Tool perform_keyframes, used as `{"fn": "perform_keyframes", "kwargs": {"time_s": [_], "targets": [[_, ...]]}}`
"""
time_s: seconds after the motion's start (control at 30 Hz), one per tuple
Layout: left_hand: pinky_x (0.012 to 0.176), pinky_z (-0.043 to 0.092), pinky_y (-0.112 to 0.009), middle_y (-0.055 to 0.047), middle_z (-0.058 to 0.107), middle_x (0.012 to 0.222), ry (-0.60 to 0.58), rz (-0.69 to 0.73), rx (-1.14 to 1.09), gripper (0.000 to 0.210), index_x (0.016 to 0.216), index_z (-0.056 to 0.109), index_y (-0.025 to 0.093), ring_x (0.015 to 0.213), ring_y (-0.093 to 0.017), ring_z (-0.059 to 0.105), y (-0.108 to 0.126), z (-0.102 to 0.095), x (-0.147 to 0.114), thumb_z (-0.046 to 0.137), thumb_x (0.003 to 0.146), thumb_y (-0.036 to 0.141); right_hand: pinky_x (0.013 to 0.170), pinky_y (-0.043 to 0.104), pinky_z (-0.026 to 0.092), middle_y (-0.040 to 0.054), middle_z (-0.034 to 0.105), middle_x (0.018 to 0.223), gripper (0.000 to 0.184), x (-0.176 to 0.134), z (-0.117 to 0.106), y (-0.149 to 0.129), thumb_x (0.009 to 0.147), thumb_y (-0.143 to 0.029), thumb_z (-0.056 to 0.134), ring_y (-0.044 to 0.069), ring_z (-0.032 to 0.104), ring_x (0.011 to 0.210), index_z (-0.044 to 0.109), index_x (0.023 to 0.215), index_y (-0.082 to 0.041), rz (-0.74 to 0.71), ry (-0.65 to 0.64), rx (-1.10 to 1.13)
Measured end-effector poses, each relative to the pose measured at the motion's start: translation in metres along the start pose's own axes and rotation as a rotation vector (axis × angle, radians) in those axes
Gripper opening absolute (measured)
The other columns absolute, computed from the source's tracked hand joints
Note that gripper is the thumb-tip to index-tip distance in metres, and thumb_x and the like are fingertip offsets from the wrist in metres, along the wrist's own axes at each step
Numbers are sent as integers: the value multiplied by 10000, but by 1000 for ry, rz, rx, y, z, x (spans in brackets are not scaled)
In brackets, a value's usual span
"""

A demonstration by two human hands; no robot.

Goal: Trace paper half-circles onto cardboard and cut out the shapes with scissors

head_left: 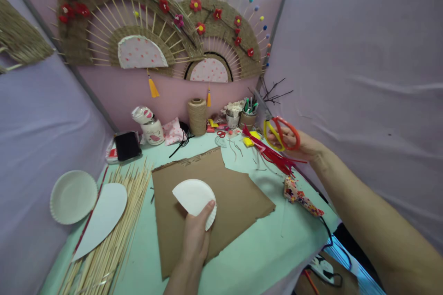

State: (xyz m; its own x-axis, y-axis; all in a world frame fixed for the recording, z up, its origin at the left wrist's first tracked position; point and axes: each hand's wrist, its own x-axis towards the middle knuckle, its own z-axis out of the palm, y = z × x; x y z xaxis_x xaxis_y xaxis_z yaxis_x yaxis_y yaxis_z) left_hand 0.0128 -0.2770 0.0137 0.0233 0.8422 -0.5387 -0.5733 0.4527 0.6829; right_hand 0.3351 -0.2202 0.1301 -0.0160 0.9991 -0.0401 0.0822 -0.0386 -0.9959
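My left hand (pixel 200 230) grips a white half paper plate (pixel 194 195) by its fluted edge, thumb on top. The half plate is above a brown cardboard sheet (pixel 238 203) with torn edges. Raised at the right, my right hand (pixel 308 146) holds scissors (pixel 266 109) with red and yellow handles, their blades pointing up and left. Below that hand lie red pipe cleaners (pixel 273 154) and a flower-patterned glue gun (pixel 301 197). To the left, a white half-round paper piece (pixel 105 214) rests on a bundle of thin bamboo sticks (pixel 116 235).
A whole paper plate (pixel 74 197) is at the far left. Along the back stand a twine spool (pixel 197 117), a white jar (pixel 152 131) and a pen cup (pixel 248 120). Decorated woven fans (pixel 100 14) hang on the back partition; a fabric wall (pixel 363 55) closes the right side.
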Motion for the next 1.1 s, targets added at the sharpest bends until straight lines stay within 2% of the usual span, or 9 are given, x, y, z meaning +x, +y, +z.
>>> {"fn": "perform_keyframes", "kwargs": {"time_s": [0.2, 0.33, 0.43, 0.6, 0.77, 0.87, 0.97, 1.03, 1.1], "targets": [[731, 530, -228, -68, 720, 974, 50, 45, -41, 293, 933, 677, 169, 791, -129, 666, 2, 0, 0, 765, 660, 114, 740, 357, 507, 68, 668, 977, 554, -39, 35, -23, 553, -413, 808, 253, 632, 908, 573, 1028, -252, -57, 30, -6], [704, 525, -223, -42, 722, 922, 38, 69, -112, 299, 929, 674, 183, 768, -120, 660, 7, -1, -1, 764, 653, 111, 728, 341, 514, 72, 635, 1001, 465, -68, 83, 5, 645, -372, 774, 226, 627, 873, 507, 1004, -246, -81, -37, 0], [675, 522, -227, -17, 713, 864, 4, 36, -161, 299, 895, 666, 189, 737, -115, 651, 8, -4, 0, 775, 628, 111, 657, 283, 482, 27, 615, 878, 404, -86, 126, 34, 710, -395, 720, 146, 585, 703, 460, 982, -247, -43, -20, 54], [667, 513, -223, 18, 687, 805, -66, -22, -270, 297, 869, 650, 195, 697, -95, 632, 8, -8, 1, 772, 617, 95, 554, 212, 391, -35, 518, 744, 425, -105, 178, 68, 673, -374, 729, 105, 485, 629, 449, 964, -241, 71, -3, 135], [607, 499, -208, 10, 653, 746, -95, -72, -356, 260, 838, 632, 163, 666, -96, 610, 12, -6, -3, 753, 626, 73, 507, 212, 338, -66, 445, 684, 461, -112, 197, 87, 554, -327, 756, 99, 404, 573, 464, 898, -231, 181, -1, 99], [582, 489, -194, -2, 627, 720, -123, -86, -432, 212, 819, 626, 134, 653, -94, 594, 15, -5, -5, 718, 650, 45, 555, 230, 374, -32, 513, 749, 415, -116, 202, 93, 563, -291, 730, 124, 467, 648, 476, 884, -219, 202, -13, 84], [575, 479, -172, -6, 600, 721, -215, -98, -523, 160, 799, 620, 112, 646, -78, 573, 16, -6, -7, 698, 675, 48, 635, 266, 433, 44, 588, 938, 441, -120, 207, 95, 579, -279, 708, 181, 546, 811, 471, 945, -219, 203, -68, 122], [594, 486, -173, 4, 588, 719, -290, -117, -569, 157, 798, 616, 122, 641, -70, 564, 16, -8, -9, 705, 681, 65, 665, 288, 453, 50, 591, 968, 510, -123, 210, 95, 582, -267, 708, 197, 563, 840, 456, 1023, -227, 190, -49, 35], [632, 502, -193, 18, 584, 708, -340, -130, -597, 196, 809, 618, 144, 655, -79, 576, 15, -11, -10, 726, 663, 71, 704, 310, 463, 38, 591, 954, 594, -123, 211, 96, 569, -254, 724, 206, 568, 845, 436, 1088, -232, 122, 46, -192]]}}
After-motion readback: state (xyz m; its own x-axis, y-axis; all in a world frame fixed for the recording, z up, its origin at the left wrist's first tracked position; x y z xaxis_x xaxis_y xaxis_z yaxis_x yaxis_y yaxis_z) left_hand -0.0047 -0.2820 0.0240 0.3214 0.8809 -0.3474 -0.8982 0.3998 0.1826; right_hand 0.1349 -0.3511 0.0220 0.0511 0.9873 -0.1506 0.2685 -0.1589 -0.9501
